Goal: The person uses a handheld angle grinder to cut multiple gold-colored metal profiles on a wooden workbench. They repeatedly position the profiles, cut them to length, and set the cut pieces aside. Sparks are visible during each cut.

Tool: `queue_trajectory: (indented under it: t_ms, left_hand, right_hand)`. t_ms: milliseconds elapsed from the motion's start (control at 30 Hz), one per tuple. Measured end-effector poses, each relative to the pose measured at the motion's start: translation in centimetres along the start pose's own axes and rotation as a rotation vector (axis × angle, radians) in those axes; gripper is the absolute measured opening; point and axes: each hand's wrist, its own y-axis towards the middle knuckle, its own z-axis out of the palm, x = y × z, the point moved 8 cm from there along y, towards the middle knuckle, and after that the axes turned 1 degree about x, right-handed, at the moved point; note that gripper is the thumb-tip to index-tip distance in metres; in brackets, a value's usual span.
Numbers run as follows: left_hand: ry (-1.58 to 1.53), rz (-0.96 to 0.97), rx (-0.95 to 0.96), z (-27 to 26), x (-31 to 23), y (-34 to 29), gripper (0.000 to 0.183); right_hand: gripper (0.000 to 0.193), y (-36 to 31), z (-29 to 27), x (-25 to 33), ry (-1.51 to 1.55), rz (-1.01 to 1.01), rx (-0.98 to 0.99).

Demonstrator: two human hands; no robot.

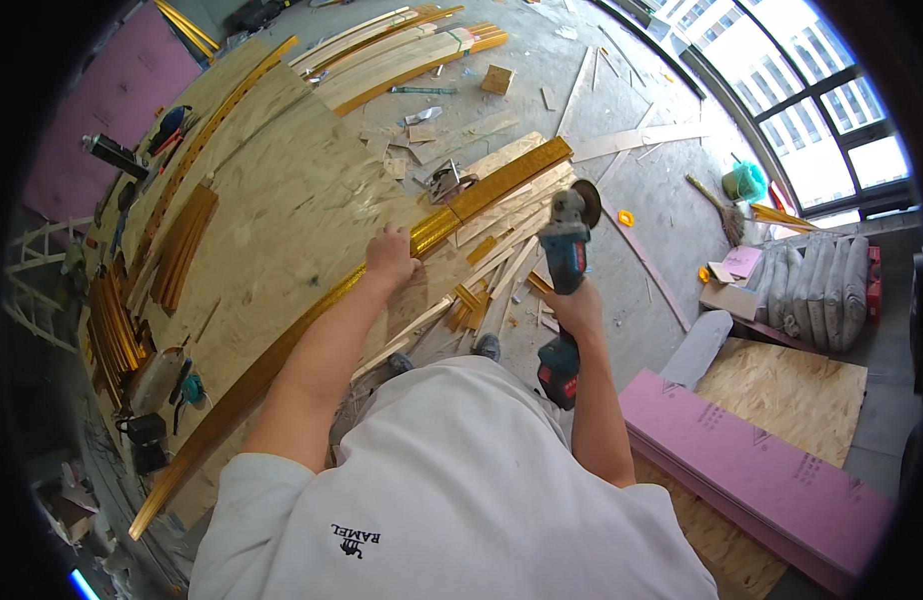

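Observation:
A long gold trim strip [317,312] lies along the edge of the plywood worktop, its far end reaching past the board. My left hand [390,255] grips it near the middle, fingers curled over its edge. In my right hand [579,308] is a cordless angle grinder [565,254], held upright by its body. Its round disc [585,203] points away from me, to the right of the strip and apart from it. A joint or cut line crosses the strip beyond my left hand. Close to that line sits a metal-based power tool [450,183].
The plywood worktop [272,200] carries bundled gold strips [187,245] on the left. Wood offcuts [502,270] litter the floor below the strip. Pink foam boards [752,460] lie at lower right, near grey sacks [812,290]. A broom [727,218] stands by the window.

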Motion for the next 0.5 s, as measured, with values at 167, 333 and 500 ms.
queue_trajectory:
  t_ms: [167,333,500]
  left_hand:
    - [0.126,0.093,0.103,0.3,-1.1,0.3,0.056]
    - [0.093,0.205,0.145,0.4,-2.6,-1.3,0.044]
    - [-0.007,0.205,0.278,-0.5,-2.6,-0.7,0.03]
  right_hand:
    - [0.027,-2.0,-0.6,-11.1,0.025,0.222,-0.009]
    - [0.021,-5.3,-0.8,-17.9,0.052,0.35,0.025]
    - [0.02,-7.4,-0.8,-22.1,0.109,0.494,0.018]
